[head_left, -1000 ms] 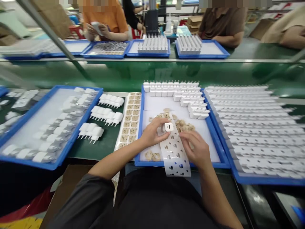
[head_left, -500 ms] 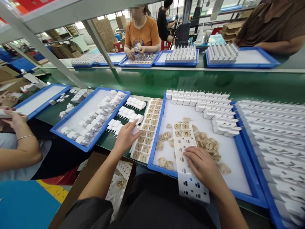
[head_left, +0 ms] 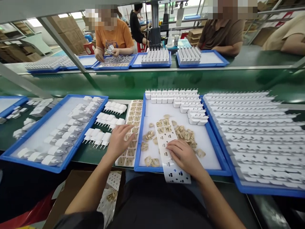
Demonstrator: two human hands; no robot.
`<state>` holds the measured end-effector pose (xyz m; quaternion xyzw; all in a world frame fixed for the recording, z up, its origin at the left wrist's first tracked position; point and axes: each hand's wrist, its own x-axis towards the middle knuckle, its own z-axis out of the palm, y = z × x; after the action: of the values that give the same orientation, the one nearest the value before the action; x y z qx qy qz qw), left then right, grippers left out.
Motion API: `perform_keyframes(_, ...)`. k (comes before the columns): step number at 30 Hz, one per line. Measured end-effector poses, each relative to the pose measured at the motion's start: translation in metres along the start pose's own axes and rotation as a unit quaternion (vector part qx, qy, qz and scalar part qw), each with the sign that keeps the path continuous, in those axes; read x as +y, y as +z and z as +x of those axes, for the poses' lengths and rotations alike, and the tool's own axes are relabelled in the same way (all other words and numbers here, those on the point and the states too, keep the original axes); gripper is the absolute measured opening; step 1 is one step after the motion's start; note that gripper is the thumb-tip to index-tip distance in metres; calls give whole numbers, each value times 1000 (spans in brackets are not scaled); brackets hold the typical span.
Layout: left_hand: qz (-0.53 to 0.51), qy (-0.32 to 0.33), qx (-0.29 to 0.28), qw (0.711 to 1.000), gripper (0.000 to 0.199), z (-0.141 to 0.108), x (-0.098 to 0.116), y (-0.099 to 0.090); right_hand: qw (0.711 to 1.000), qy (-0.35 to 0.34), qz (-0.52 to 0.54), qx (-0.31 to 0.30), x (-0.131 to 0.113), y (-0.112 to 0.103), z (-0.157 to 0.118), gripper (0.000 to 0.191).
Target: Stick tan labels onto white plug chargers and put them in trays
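1. White strip [head_left: 164,143], dotted with small dark shapes, lies at five o'clock in my view, across the middle blue tray [head_left: 156,108] and over its near rim; beige pieces sit on its far end.
2. My right hand [head_left: 183,157] rests on that strip at five o'clock, back upward, fingers close together and slightly curved; I cannot tell whether it pinches the edge.
3. At eight o'clock I have my left hand [head_left: 120,140] half open, thumb apart from the fingers, nothing visible between them. It is over the beige-spotted sheet [head_left: 132,118], just beside white plugs [head_left: 103,121] on the green counter [head_left: 82,155]; I cannot tell whether it touches either.
4. Loose beige pieces [head_left: 184,134] lie heaped at four o'clock, near my right hand.
5. Upright plugs [head_left: 164,97] stand in stepped rows at one o'clock, inside the middle tray.
6. Across the counter at eleven, I see a person in an orange shirt [head_left: 122,35].
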<state>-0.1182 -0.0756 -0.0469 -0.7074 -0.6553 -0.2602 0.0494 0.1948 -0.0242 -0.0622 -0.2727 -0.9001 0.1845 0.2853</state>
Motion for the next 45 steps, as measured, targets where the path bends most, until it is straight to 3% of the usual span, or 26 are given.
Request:
perform_keyframes(2, -43, 71, -53, 995, 32, 25, 28, 10, 1000, 15, -1, 13, 1, -5, 4, 19)
perform_keyframes(5, -30, 133, -136, 981, 38, 57, 63, 33, 998, 55, -41, 4, 8, -17, 20, 21)
perform_keyframes(10, 41, 125, -237, 963, 66, 76, 89, 70, 980, 124, -141, -68, 29, -25, 59, 24)
perform_keyframes(14, 47, 118, -250, 960, 68, 67, 89, 84, 972, 147, -133, -123, 48, -13, 71, 25)
perform_keyframes(21, 40, 119, -242, 962, 67, 60, 88, 84, 976, 170, -95, -97, 61, 5, 63, 14)
perform_keyframes(25, 35, 114, -242, 963, 64, 61, 88, 84, 978, 151, -104, -95, 57, 1, 65, 9)
perform_keyframes(30, 20, 121, -235, 964, 64, 59, 85, 85, 987, 68, -123, -80, 52, -17, 62, 7)
perform_keyframes(35, 9, 108, -242, 964, 76, 59, 84, 86, 985, 89, -126, -76, 53, -17, 59, 4)
perform_keyframes(39, 10, 107, -264, 958, 73, 60, 84, 86, 982, 100, -137, -83, 54, -11, 60, 7)
perform_keyframes(45, 20, 97, -287, 953, 78, 57, 83, 89, 976, 55, -167, -126, 53, -14, 59, 12)
